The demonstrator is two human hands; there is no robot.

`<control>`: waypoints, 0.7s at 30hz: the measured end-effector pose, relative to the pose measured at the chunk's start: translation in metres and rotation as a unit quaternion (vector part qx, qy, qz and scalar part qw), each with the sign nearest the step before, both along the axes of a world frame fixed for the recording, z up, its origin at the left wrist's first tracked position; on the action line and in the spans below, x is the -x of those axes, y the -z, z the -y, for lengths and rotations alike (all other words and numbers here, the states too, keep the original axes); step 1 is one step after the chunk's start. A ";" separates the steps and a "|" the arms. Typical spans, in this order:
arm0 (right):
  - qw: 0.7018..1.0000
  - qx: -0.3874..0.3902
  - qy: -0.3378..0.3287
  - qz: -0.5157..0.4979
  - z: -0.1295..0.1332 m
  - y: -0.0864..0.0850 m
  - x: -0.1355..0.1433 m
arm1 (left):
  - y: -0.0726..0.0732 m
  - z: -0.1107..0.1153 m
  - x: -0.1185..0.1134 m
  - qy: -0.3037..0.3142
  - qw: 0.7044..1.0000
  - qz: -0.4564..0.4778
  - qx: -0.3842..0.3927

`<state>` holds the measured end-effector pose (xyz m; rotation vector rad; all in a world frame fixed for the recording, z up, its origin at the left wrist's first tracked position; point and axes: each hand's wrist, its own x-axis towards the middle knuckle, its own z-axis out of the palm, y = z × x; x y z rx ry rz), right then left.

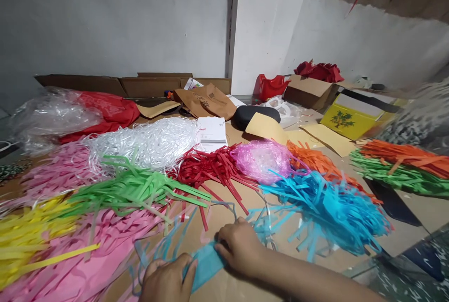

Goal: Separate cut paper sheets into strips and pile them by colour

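Left hand (166, 281) and right hand (242, 248) grip a light-blue sheet (206, 267) near a pile of red strips (213, 165)

At the far left of the red strips, yellow strips (31, 234) spread on the near side. A crumpled clear plastic bag (59, 112) lies beyond and well to the left of the red strips, beside a red bag (115, 108). Pink strips (87, 250) spill to the near left of the red strips, and green strips (122, 187) lie just left of them, above the pink. White strands (147, 143) form a heap on their far left side.

On the near side of the red strips, the left hand's fingers are closed on the sheet's left end. The sheet lies low over the worktop (224, 290), between the hands. The right hand, to the near right of the red strips, has thumb and fingers closed on the other end.

A stack of white cards (212, 133) sits just beyond the red strips. A pinkish-purple bundle (263, 159) adjoins their right side, with a black case (257, 116) behind it. Farther right of the red strips are blue strips (326, 206), orange strips (312, 159) and a yellow box (351, 117) beyond them.
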<state>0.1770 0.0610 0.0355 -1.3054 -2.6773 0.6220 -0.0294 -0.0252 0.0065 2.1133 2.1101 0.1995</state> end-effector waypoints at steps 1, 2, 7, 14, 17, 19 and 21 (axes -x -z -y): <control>1.000 0.001 0.006 -0.004 -0.001 0.003 0.000 | -0.002 -0.002 -0.001 -0.005 1.000 -0.014 0.016; 1.000 0.000 0.010 -0.009 -0.001 0.005 -0.001 | -0.003 -0.004 -0.001 -0.003 0.999 -0.025 0.031; 1.000 -0.004 0.004 -0.020 0.000 0.009 -0.004 | 0.002 -0.006 0.001 0.008 0.997 -0.071 0.003; 1.000 -0.001 -0.005 -0.021 0.000 0.012 -0.004 | 0.007 -0.007 -0.006 -0.001 0.993 -0.109 -0.042; 0.999 0.012 0.006 -0.031 0.000 0.009 -0.004 | 0.004 -0.006 -0.010 -0.012 0.991 -0.116 -0.063; 0.999 -0.004 0.035 -0.038 -0.001 0.001 -0.007 | -0.001 -0.008 -0.009 -0.002 0.991 -0.091 -0.102; 0.996 -0.057 0.047 -0.043 -0.001 -0.009 -0.014 | -0.008 -0.011 -0.007 0.042 0.989 -0.046 -0.137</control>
